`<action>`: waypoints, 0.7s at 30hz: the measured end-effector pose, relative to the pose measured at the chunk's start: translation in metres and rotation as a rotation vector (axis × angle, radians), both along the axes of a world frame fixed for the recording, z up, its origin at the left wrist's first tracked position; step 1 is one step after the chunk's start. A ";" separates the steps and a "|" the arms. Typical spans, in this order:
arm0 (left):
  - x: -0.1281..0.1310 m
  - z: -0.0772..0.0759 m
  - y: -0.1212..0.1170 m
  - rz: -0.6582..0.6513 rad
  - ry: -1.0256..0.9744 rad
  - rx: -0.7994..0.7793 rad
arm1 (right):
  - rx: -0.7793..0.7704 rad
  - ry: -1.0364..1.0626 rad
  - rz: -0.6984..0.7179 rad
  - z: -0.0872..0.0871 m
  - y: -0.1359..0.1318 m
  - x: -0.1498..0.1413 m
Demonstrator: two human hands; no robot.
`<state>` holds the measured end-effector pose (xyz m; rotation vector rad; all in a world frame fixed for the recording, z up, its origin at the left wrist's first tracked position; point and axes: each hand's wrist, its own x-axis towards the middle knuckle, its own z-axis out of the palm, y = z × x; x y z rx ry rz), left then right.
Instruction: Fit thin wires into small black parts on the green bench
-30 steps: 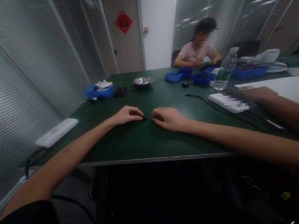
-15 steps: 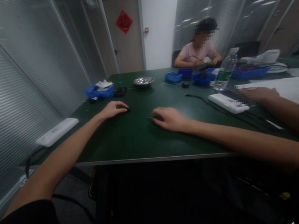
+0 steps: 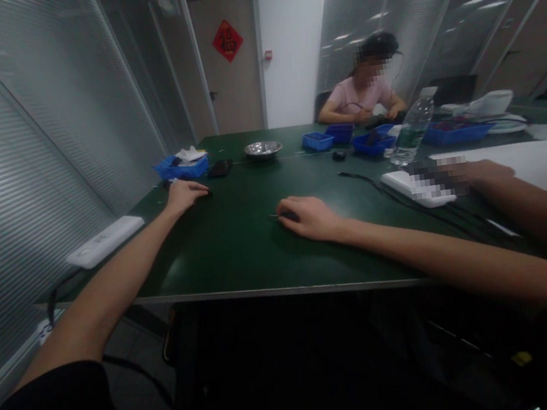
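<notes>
My left hand (image 3: 184, 195) is over the left part of the green table (image 3: 240, 256), just in front of a blue basket (image 3: 183, 168) that holds white tissue. Its thumb and fingers pinch a small black piece (image 3: 209, 192), too small to name. My right hand (image 3: 311, 217) rests on the table at the middle, fingers curled round a screwdriver-like tool. The tool's dark handle (image 3: 290, 216) shows between the fingers, and a thin metal shaft (image 3: 273, 216) points left.
A metal bowl (image 3: 263, 150) and a black phone (image 3: 221, 167) lie beyond my hands. White power banks or strips (image 3: 106, 242) with cables flank both sides. A bottle (image 3: 415, 129), blue baskets (image 3: 373, 143) and a co-worker's hand (image 3: 481, 172) are right. Another person (image 3: 364, 92) sits opposite.
My left hand has moved left and slightly away from me, toward the blue basket, with the black piece still pinched. My right hand stays put. The nearby co-worker's hand has shifted slightly.
</notes>
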<state>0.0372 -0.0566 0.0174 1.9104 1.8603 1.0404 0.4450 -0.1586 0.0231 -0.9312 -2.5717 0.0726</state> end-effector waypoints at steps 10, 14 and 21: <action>-0.001 0.000 0.004 -0.035 0.046 0.006 | -0.004 -0.001 0.004 0.000 0.000 0.000; -0.001 0.001 0.005 -0.055 0.032 0.029 | -0.008 -0.008 -0.003 0.001 0.000 0.000; -0.007 0.000 0.010 -0.036 0.100 0.026 | -0.022 -0.014 0.001 0.003 -0.001 0.000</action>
